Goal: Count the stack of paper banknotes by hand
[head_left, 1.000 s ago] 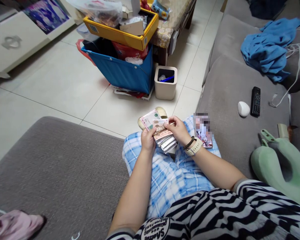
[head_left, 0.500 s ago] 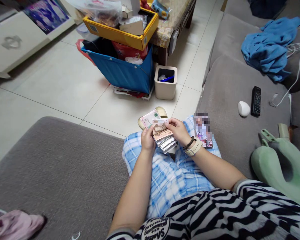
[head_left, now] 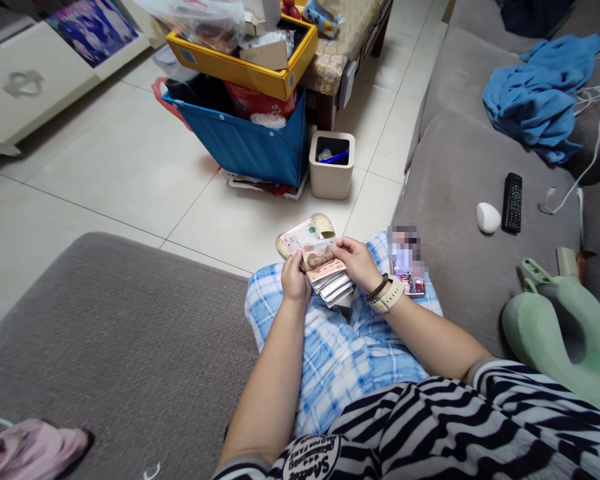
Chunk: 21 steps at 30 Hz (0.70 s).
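Observation:
A thick stack of banknotes [head_left: 325,270] is held over my lap between both hands. My left hand [head_left: 295,279] grips the stack's left side, thumb on top. On the other side, my right hand [head_left: 354,262] pinches the upper right edge of the top note, which has a portrait and orange-brown print. Some notes fan out at the far end, with pinkish and green print, and white edges show at the near end. A dark bracelet and a pale watch [head_left: 387,295] are on my right wrist. A phone [head_left: 409,280] with a lit screen lies on my right thigh.
On the grey sofa to the right are a white rounded object [head_left: 488,218], a remote control [head_left: 513,203], a green neck pillow [head_left: 560,327] and a blue cloth [head_left: 540,93]. Ahead stand a small bin [head_left: 331,177] and a blue storage box [head_left: 240,137] under a yellow tray [head_left: 260,75].
The top note has shifted slightly and its portrait now lies flatter between my hands. Both hands stay in nearly the same place on the stack.

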Motion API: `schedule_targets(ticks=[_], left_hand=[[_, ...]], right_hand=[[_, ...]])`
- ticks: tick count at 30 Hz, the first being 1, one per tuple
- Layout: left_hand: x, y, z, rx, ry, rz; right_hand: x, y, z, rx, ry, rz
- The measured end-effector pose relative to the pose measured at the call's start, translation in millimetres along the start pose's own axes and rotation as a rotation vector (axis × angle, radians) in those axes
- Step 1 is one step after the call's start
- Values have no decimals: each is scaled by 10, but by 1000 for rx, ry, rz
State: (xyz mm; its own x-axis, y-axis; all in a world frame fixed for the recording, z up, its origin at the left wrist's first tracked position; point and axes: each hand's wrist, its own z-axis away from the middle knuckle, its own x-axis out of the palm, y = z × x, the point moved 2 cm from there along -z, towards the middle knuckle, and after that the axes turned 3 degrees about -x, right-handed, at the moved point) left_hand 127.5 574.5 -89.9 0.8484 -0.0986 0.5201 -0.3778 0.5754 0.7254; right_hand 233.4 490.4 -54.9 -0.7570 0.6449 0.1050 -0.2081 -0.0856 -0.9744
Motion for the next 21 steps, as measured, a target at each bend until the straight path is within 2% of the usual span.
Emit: schedule_targets(ticks=[14,21], left_hand=[[-37,-27,-19,-8,-11,-17],[-34,-27,-18,-38,-30,5]], right_hand=[[17,-42,11,19,11,-11],[-2,-34,8,-21,27,11]])
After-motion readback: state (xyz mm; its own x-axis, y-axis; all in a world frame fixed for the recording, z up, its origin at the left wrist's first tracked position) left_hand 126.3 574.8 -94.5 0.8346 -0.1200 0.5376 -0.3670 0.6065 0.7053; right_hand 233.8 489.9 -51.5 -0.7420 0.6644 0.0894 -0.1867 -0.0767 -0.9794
